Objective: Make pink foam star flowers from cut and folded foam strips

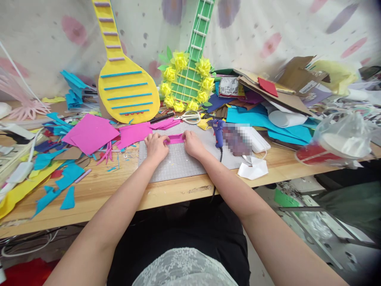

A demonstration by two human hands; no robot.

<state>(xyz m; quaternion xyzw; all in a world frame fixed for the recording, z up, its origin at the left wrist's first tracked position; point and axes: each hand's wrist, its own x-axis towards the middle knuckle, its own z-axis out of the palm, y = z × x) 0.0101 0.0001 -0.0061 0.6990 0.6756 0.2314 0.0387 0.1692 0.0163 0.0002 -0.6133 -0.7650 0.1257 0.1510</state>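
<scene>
A narrow magenta paper strip (175,138) lies across the grey cutting mat (172,169), held at both ends. My left hand (156,145) grips its left end, fingers bent. At the right end, my right hand (193,143) pinches the strip between thumb and fingers. Just behind the hands are a stack of magenta paper strips (164,124) and a pair of scissors (190,117) with pale handles. A blue glue gun (218,133) rests right of my right hand, its cord running off the table's front edge.
A yellow paper lute (129,91) and a green paper instrument (187,85) with yellow flowers lean at the back. Magenta sheets (91,134) and blue scraps (70,176) cover the left. Stacked blue sheets (247,116), a face mask (256,139) and a bagged cup (321,151) are right.
</scene>
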